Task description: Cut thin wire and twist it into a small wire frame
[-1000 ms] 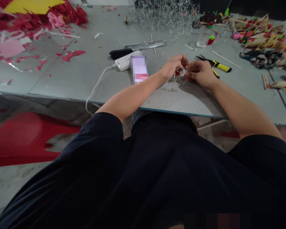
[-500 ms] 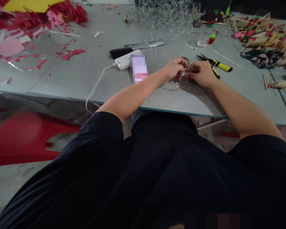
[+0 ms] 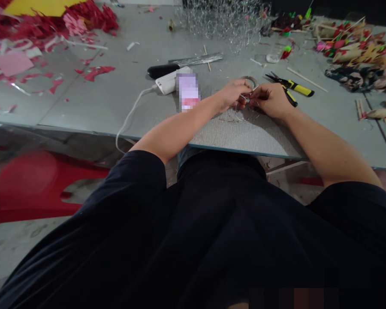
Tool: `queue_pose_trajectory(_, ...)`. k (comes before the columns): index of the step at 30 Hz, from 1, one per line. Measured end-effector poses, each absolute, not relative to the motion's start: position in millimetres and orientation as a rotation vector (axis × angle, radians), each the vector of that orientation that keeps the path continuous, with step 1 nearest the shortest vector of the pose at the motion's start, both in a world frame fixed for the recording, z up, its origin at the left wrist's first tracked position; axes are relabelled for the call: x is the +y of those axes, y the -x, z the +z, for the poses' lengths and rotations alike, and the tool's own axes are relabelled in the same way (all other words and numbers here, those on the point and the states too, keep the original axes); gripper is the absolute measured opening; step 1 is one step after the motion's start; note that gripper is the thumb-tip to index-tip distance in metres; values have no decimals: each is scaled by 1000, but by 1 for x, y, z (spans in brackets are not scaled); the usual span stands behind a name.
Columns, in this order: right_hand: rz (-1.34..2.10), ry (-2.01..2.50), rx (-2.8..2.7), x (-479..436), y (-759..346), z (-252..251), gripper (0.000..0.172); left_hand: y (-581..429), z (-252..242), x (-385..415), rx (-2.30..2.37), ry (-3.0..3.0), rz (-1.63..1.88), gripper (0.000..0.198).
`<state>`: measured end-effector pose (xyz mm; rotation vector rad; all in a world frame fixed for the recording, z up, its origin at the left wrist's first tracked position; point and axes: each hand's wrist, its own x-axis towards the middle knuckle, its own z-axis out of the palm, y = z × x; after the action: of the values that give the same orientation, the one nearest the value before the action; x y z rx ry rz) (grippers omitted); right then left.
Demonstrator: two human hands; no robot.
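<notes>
My left hand (image 3: 234,94) is closed, its fingers pinching a thin silvery wire (image 3: 241,119) above the grey table. My right hand (image 3: 270,99) meets it from the right, thumb and fingertips pressed together on the same wire. Fine loops of the wire curl down below both hands; its exact shape between the fingertips is too small to make out. Just behind the fingers lies a round coil (image 3: 251,80), partly hidden by them. Pliers with yellow and black handles (image 3: 297,88) rest on the table beside my right hand.
Left of my arms are a phone (image 3: 188,90), a white power bank (image 3: 167,82) with a cable and a black-handled tool (image 3: 163,71). A tangle of silvery wire (image 3: 225,21) stands at the back. Red paper scraps (image 3: 98,73) lie left, colourful craft pieces (image 3: 350,51) right.
My left hand has shifted slightly down and its fingers have moved, so more of the coil behind shows. The wire loops below have turned a little. My right hand stays nearly in place.
</notes>
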<state>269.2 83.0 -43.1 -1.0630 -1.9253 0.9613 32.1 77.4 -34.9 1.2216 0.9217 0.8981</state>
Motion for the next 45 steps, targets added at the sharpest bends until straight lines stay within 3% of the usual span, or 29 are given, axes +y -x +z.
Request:
queue_pose_trajectory(8,866,1164,-2034,79,-274,-39,65,-31,-36,78,921,-1251,877,22)
queue_pose_trajectory(18,706,1261,-2128,70,-273,-28,45,-32,-30,70,967,-1309,861,29)
queue_pose_trajectory(31,801,1191,-2100,67,-272,-27,50,-32,-37,72,930,-1381,861,26)
queue_pose_trajectory(36,744,1223,-2125,63,-271,-23,60,-33,-36,72,966,-1389,852,26)
queue_pose_trajectory(45,693,1137,-2122,76,-276,-37,46,-33,-42,80,974,-1397,834,28)
